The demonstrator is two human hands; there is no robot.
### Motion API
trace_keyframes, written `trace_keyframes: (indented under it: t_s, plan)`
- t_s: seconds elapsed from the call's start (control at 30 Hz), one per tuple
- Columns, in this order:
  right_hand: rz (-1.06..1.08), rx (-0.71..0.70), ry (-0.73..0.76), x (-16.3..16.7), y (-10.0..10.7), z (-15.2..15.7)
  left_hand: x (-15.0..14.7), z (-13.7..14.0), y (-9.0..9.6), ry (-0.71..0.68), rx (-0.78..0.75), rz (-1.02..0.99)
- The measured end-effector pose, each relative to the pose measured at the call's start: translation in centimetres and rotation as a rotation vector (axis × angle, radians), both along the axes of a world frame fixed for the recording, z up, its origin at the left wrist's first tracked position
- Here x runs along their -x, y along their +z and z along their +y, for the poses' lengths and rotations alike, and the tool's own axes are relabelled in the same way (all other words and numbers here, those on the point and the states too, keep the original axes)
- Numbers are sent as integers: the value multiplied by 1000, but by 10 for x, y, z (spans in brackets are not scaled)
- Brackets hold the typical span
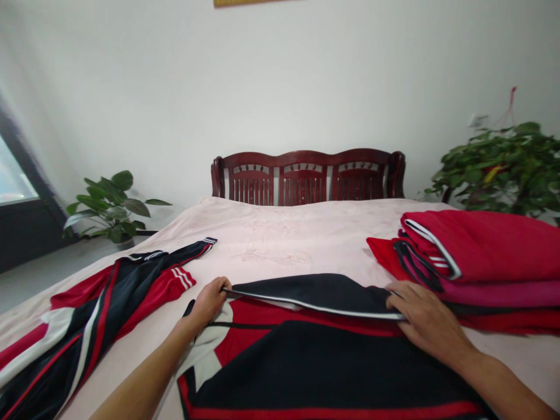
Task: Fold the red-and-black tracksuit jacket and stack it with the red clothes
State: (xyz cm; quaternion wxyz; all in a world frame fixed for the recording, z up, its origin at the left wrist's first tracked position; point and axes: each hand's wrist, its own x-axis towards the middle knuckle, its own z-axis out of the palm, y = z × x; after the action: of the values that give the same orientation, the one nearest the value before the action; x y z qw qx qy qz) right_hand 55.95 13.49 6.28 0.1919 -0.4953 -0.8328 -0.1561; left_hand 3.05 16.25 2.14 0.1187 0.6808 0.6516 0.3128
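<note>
A navy, red and white jacket (315,367) lies spread on the bed in front of me. Both hands grip one navy sleeve with white piping, which stretches between them across the garment. My left hand (213,300) pinches the sleeve's left end. Toward its right end, my right hand (422,318) has its fingers closed on the cloth, near the folded stack. The sleeve's piped edge is lifted slightly, with red cloth showing underneath. Part of the jacket's lower edge runs out of view.
Folded red, pink and dark clothes (490,251) are piled at the right. Another navy, red and white garment (100,315) lies loosely at the left. The pink bedsheet (271,233) reaches a dark wooden headboard (306,175). Potted plants (114,204) stand on both sides.
</note>
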Motion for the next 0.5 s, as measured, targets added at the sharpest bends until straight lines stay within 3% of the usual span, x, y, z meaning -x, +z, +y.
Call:
trace_keyframes:
  t_s: [0.1, 0.2, 0.3, 0.4, 0.5]
  plan:
    - [320, 153, 3, -3, 11, 0, 2, -2, 6, -15, -9, -65]
    - [681, 419, -52, -11, 34, 3, 4, -4, 14, -42, -12, -157]
    - [904, 636, -77, -23, 54, 11, 6, -3, 20, -70, 13, -267]
    - [965, 798, -115, -31, 54, 31, 7, 3, 21, -72, 76, -288]
    - [850, 779, -180, -31, 36, 56, 5, 10, 20, -79, 129, -274]
